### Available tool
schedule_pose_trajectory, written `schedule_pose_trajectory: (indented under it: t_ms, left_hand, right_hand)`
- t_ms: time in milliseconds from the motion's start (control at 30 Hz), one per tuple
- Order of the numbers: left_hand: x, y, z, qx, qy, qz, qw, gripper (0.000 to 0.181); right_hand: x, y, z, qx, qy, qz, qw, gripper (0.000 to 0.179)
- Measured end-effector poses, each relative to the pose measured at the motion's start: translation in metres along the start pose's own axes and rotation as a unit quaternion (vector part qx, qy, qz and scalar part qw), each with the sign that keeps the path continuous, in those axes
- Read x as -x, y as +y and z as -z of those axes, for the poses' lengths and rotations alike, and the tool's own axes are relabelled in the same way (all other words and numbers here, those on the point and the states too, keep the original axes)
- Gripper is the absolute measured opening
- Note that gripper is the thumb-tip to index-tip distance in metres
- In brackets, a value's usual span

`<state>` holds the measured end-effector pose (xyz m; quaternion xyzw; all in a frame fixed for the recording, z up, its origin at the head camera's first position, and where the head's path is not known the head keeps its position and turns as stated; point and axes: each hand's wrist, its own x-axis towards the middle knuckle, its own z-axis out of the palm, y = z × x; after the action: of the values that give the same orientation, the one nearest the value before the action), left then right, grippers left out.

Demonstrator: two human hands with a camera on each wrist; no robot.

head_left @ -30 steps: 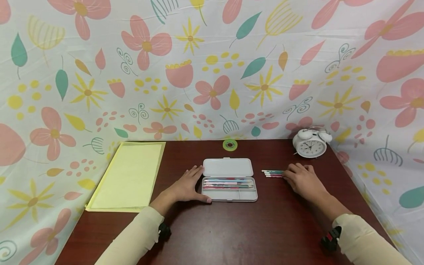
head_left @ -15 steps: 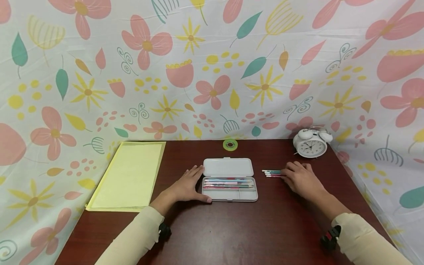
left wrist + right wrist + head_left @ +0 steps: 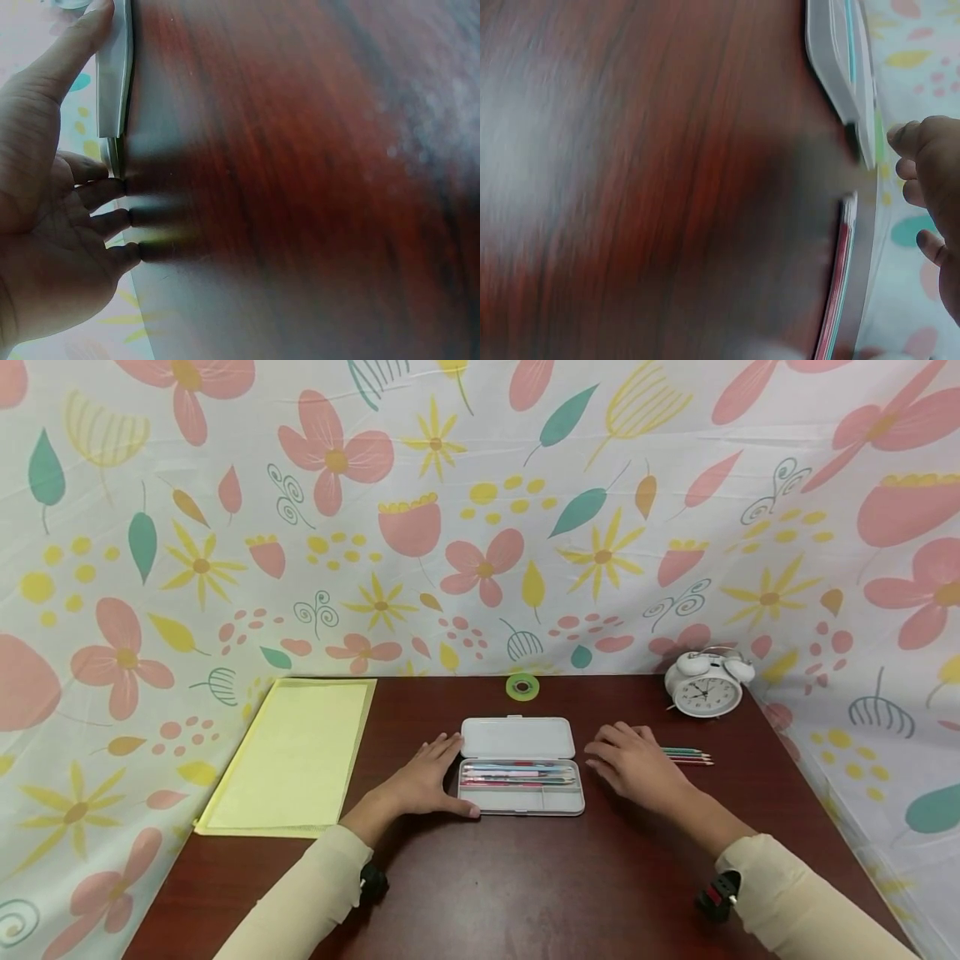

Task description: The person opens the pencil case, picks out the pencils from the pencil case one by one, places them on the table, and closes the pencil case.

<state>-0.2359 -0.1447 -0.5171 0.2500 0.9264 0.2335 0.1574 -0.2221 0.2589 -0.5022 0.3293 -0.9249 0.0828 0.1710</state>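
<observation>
In the head view, a white pencil case [image 3: 495,801] lies unfolded at mid-table, with several pencils [image 3: 517,773] in its back compartment. My left hand [image 3: 422,782] rests at its left side, thumb against the front edge and fingers spread along the side. The left wrist view shows that thumb on the case wall [image 3: 112,90]. My right hand [image 3: 637,767] hovers just right of the case, fingers loosely bent, nothing visible in them. Several loose pencils [image 3: 688,756] lie on the table, their left ends hidden behind it. The right wrist view shows these pencils [image 3: 838,277] apart from the fingers.
A green tape roll [image 3: 522,687] lies behind the case. At the back right stands a white alarm clock [image 3: 703,685]. A yellow zip folder [image 3: 292,756] lies on the left of the dark wood table [image 3: 480,885]. Floral cloth [image 3: 480,510] hangs along the back and sides.
My right hand has moved left, from the right ends of the loose pencils towards the case, and the pencils' pointed ends now show. My left hand and the case have stayed put.
</observation>
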Motion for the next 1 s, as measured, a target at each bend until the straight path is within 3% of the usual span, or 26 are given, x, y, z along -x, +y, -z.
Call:
schedule_pose_trajectory:
  t_ms: [433,1000]
  left_hand:
    - [0.0,0.0,0.001,-0.004,-0.003,0.003,1.0,0.136]
    - [-0.001,0.0,0.0,-0.004,-0.004,0.004,1.0,0.136]
  right_hand:
    - [-0.02,-0.033,-0.021,0.013,-0.01,0.044,0.9989,0.01]
    - [-0.032,-0.041,-0.03,0.095,-0.039,0.052,0.9933,0.012]
